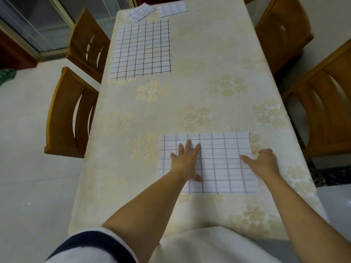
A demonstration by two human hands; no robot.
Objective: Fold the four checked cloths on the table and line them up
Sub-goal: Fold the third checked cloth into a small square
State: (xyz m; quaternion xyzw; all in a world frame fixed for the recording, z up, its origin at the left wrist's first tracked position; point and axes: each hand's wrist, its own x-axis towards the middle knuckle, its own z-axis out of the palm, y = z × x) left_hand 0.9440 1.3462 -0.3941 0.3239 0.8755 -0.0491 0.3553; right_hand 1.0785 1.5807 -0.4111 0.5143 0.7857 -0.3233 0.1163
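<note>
A long surface point(218, 73) under a cream tablecloth with pale gold flower clusters is filling the middle of the room, standing on a light tiled floor point(28, 149). Four wooden chairs are sitting around it: two on its left point(66, 114) point(85, 42) and two on its right point(326, 103) point(281, 31). A glazed sliding door point(38, 25) is showing beyond the far-left corner of the surface.

Near the surface's close edge, a checked cloth point(218, 164) is lying flat. The left hand point(185, 160) is pressing on it with the palm down and fingers spread, its grip released. The right hand point(266, 162) is resting at the cloth's right edge with fingers curled; whether its grip is pinching the cloth I cannot tell.

Toward the far-left part of the surface a larger unfolded checked cloth point(142, 50) is lying spread out. At the far edge, two small folded checked cloths point(140, 12) point(172, 9) are lying side by side.
</note>
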